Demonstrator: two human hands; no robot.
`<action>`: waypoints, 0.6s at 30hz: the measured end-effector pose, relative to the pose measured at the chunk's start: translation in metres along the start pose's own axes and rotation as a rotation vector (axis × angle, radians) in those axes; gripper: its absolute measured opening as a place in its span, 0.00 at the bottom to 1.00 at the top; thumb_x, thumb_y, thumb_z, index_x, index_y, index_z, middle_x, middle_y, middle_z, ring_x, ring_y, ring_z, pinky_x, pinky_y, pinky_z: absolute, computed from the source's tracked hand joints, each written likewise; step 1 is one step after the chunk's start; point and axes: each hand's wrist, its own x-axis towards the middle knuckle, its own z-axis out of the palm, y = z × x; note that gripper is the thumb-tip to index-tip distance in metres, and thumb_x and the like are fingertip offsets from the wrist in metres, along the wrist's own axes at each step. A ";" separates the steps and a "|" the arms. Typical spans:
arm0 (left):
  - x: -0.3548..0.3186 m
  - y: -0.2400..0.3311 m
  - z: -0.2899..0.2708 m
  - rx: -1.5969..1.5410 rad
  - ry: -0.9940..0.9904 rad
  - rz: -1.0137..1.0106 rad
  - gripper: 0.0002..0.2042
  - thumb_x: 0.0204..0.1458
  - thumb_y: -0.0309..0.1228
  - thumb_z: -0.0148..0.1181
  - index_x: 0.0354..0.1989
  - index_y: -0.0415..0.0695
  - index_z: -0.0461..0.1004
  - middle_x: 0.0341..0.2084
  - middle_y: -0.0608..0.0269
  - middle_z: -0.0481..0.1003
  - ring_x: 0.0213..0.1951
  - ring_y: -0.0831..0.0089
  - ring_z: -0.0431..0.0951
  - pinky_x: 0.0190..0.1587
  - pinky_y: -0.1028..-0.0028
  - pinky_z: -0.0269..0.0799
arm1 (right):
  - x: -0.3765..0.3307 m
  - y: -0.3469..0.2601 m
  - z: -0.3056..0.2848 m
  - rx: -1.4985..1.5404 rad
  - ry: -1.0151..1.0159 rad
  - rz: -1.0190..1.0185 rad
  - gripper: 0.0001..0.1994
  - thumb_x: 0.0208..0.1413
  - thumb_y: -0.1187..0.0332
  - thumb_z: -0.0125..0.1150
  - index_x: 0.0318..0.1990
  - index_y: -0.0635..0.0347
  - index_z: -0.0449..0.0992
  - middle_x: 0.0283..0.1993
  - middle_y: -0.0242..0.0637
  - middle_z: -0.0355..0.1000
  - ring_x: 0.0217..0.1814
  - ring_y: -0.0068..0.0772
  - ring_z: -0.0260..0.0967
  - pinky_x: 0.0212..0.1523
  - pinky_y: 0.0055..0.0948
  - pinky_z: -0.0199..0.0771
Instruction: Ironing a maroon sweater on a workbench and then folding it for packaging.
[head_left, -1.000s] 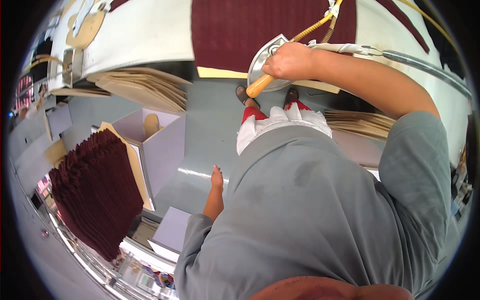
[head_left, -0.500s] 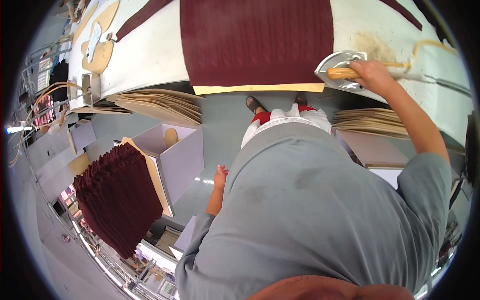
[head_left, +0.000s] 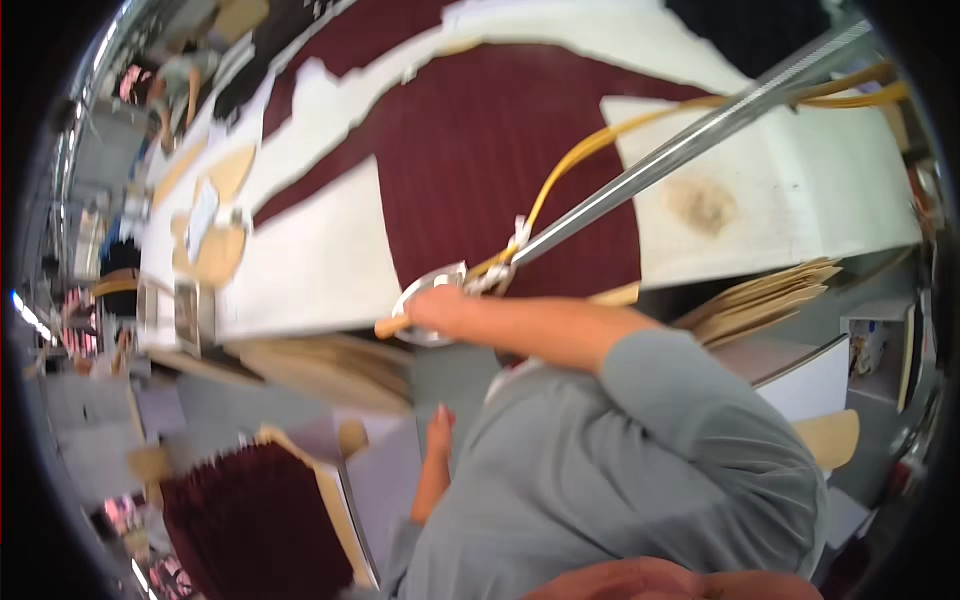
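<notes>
A dark red knitted sweater (head_left: 510, 140) lies spread on the white table (head_left: 290, 260), its sleeves stretched out to both sides. The pale edge of a board (head_left: 617, 295) shows under its hem. My right hand (head_left: 435, 310) is closed round the wooden handle of a steam iron (head_left: 430, 337), at the sweater's lower left corner by the table's near edge. A yellow hose (head_left: 575, 155) and a grey sleeved tube (head_left: 650, 165) run from the iron to the upper right. Low at my left side hangs my left hand (head_left: 439, 432), slightly blurred, fingers loosely apart, holding nothing visible.
A pile of dark red knits (head_left: 255, 520) stands at the lower left beside a pale lilac box (head_left: 385, 470). Stacked boards (head_left: 765, 300) sit under the table's right edge, more boards (head_left: 320, 365) at left. Another person (head_left: 180, 85) is at the far left.
My right hand has carried the iron leftward from the sweater's right hem corner to its left one. The view has shifted, showing more of the sweater and table. My left hand stays low at my side.
</notes>
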 end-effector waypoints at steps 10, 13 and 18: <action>0.033 0.137 -0.036 -0.896 -0.291 0.052 0.31 0.66 0.59 0.49 0.65 0.46 0.70 0.52 0.57 0.79 0.48 0.67 0.80 0.49 0.69 0.71 | -0.140 0.166 -0.115 0.035 0.470 1.041 0.14 0.58 0.59 0.62 0.44 0.59 0.76 0.38 0.46 0.80 0.39 0.56 0.78 0.40 0.47 0.77; 0.057 0.137 -0.036 -0.928 -0.391 -0.025 0.32 0.66 0.61 0.48 0.65 0.46 0.70 0.51 0.57 0.79 0.49 0.67 0.80 0.50 0.69 0.72 | -0.244 0.236 -0.115 0.112 0.609 1.223 0.16 0.54 0.58 0.65 0.41 0.62 0.76 0.38 0.48 0.78 0.38 0.54 0.76 0.42 0.47 0.76; 0.056 0.173 -0.023 -0.850 -0.335 -0.069 0.22 0.65 0.51 0.60 0.53 0.44 0.76 0.44 0.60 0.80 0.44 0.70 0.81 0.43 0.73 0.75 | -0.391 0.284 -0.099 -0.229 0.171 1.270 0.28 0.46 0.67 0.68 0.56 0.60 0.66 0.51 0.50 0.74 0.45 0.59 0.75 0.48 0.46 0.75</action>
